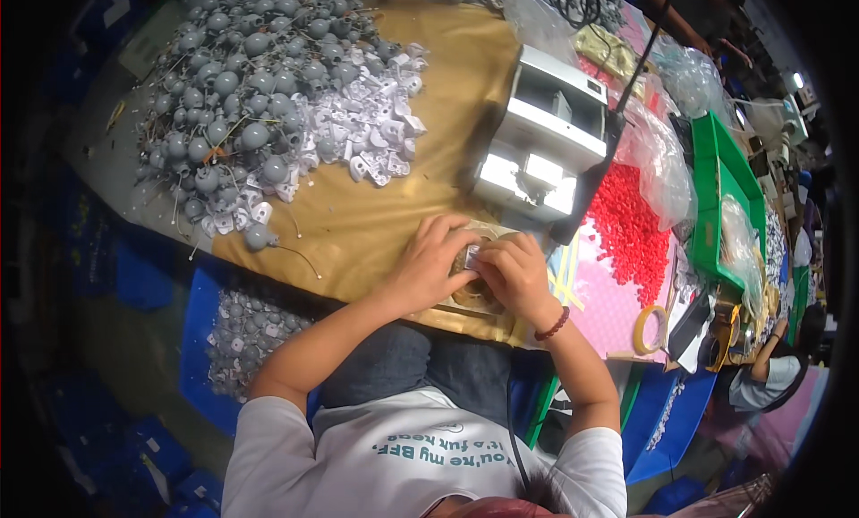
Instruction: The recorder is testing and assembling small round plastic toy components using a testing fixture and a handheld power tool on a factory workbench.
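Note:
Close together at the table's near edge, my left hand (pixel 431 260) and my right hand (pixel 519 272) pinch a small white plastic part (pixel 472 256) between their fingertips. Much of the part is hidden by the fingers. Under it lies a tan block with a round recess (pixel 477 294), partly covered by both hands. Just beyond my hands stands a white box-shaped machine (pixel 555 115) with an open front. To the far left spreads a large heap of grey ball-shaped parts with thin wires (pixel 242 80). Small white plastic pieces (pixel 376 124) are piled along its right side.
Right of the machine, many small red parts (pixel 631 223) lie on pink sheeting, near a roll of yellow tape (pixel 650 328). A green tray (pixel 711 196) stands farther right. Below the table edge, a blue bin (pixel 199 366) holds grey parts. Another person (pixel 765 379) sits at far right.

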{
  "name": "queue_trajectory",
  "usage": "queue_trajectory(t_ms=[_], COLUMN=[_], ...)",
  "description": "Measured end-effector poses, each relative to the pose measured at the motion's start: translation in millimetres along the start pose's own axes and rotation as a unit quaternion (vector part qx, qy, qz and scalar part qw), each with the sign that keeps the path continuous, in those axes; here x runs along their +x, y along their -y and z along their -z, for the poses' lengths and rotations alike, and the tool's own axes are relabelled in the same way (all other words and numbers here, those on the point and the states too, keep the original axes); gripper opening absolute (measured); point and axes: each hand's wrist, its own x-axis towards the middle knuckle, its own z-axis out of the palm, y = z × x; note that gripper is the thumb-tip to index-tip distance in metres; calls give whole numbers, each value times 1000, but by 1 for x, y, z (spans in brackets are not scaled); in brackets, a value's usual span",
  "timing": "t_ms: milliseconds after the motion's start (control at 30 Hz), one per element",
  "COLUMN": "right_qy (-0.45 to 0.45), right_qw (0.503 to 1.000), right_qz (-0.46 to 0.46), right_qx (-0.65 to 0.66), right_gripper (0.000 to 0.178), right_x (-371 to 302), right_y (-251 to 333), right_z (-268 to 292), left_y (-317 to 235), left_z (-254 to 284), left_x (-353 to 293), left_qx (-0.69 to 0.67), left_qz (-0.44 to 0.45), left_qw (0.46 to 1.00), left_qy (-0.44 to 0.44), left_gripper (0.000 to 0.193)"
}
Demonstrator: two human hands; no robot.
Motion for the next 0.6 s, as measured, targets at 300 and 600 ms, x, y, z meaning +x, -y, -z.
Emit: queue_trajectory(t_ms=[300, 600], right_qy=[59, 41], right_qw=[997, 997], right_qz=[9, -54], right_qx=[-52, 31], right_gripper=[27, 34], right_x=[-5, 0], right_y=[5, -1], right_z=[0, -1], left_y=[43, 155], left_z=[57, 146], left_x=[49, 235], left_qx=[20, 234], left_qz=[-36, 49], left_qw=[996, 945], left_qy=[-79, -221], left_gripper=[39, 23])
